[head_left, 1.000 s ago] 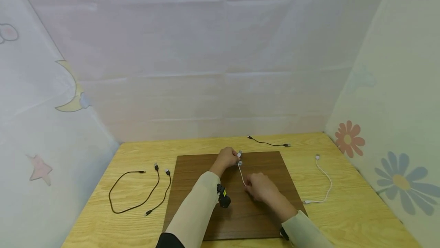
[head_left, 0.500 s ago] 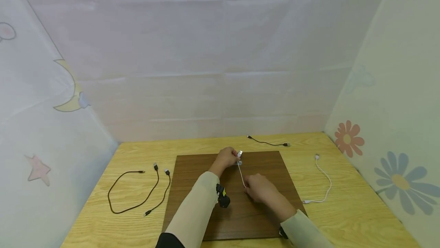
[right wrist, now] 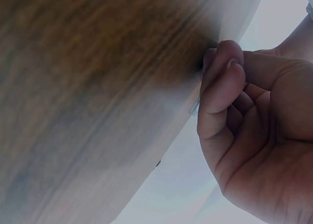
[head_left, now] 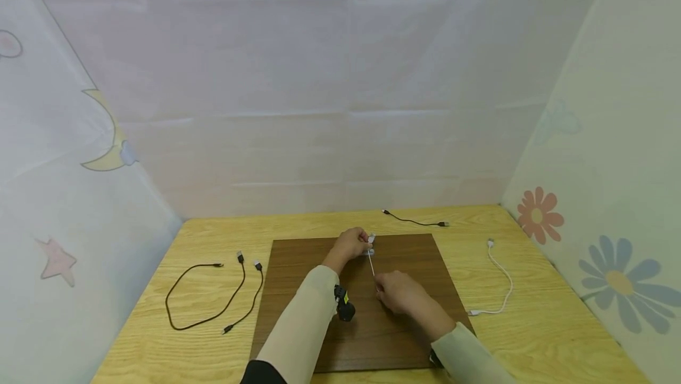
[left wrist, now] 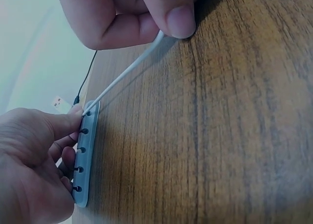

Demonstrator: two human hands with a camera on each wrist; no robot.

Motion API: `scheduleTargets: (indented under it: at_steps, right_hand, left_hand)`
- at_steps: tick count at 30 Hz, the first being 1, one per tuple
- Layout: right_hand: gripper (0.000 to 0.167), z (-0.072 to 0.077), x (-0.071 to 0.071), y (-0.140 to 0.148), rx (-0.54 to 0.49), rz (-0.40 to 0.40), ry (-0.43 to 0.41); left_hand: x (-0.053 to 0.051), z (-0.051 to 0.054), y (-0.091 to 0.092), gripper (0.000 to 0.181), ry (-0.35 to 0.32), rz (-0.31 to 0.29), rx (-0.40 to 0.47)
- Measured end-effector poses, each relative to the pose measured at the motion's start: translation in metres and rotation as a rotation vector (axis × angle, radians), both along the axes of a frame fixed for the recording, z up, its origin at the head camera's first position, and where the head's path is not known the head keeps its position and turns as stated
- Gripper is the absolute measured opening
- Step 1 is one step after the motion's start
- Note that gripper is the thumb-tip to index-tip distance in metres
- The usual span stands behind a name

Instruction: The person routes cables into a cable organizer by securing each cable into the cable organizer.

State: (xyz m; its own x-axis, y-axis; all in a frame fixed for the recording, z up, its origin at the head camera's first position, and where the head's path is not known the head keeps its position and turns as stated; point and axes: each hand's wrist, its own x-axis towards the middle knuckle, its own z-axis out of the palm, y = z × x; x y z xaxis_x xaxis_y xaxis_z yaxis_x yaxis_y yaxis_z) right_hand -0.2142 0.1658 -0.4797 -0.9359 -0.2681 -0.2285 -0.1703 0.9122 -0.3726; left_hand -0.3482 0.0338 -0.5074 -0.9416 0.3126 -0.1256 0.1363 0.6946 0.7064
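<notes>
Fingers of the left hand (head_left: 350,244) grip the white cable (left wrist: 120,77) close to its plug (left wrist: 60,104), thumb against one end of the blue-grey clip strip (left wrist: 88,158) on the dark brown board (head_left: 415,260). The right hand (head_left: 399,292) pinches the same cable nearer the person, and the stretch between runs nearly straight. It lies at the strip's end slot — whether it is seated there, the thumb makes it impossible to tell, so I judge this slot unfinished. No cable sits in the other four slots. Four more cables lie loose on the table (head_left: 319,226) around the board — a long black cable (head_left: 183,329) and a shorter black cable (head_left: 256,300) on the left, a third black cable (head_left: 409,220) behind, and a second white cable (head_left: 512,283) on the right.
</notes>
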Motion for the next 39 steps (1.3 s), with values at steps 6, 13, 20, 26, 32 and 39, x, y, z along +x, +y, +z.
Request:
scheduleTargets:
  at_steps: [6, 13, 20, 26, 32, 39]
  right_hand:
    - [0.023, 0.0001, 0.0004, 0.0006, -0.032, 0.005, -0.018]
    - [0.020, -0.0004, -0.0005, 0.0008, -0.010, 0.003, -0.039]
    - [0.014, 0.0025, -0.0018, -0.0012, 0.044, 0.002, -0.047]
    - [0.012, 0.0009, -0.0026, 0.0002, 0.046, -0.004, -0.089]
    - [0.011, -0.0052, -0.0050, 0.0029, -0.020, -0.018, -0.155]
    - [0.009, -0.0048, -0.0050, 0.0052, -0.031, -0.014, -0.169]
  left_hand:
    - [0.0006, -0.0003, -0.0001, 0.013, 0.003, -0.009, -0.002]
    - [0.0011, -0.0006, 0.0002, 0.015, -0.009, 0.002, -0.060]
    - [0.0025, 0.0010, 0.0000, 0.017, -0.011, 0.005, -0.065]
    - [0.0019, -0.0029, 0.0039, 0.023, 0.053, -0.014, -0.137]
    - [0.0000, -0.0050, 0.0023, 0.022, 0.042, -0.025, -0.156]
    - [0.0014, -0.0036, 0.0028, 0.023, 0.043, -0.028, -0.156]
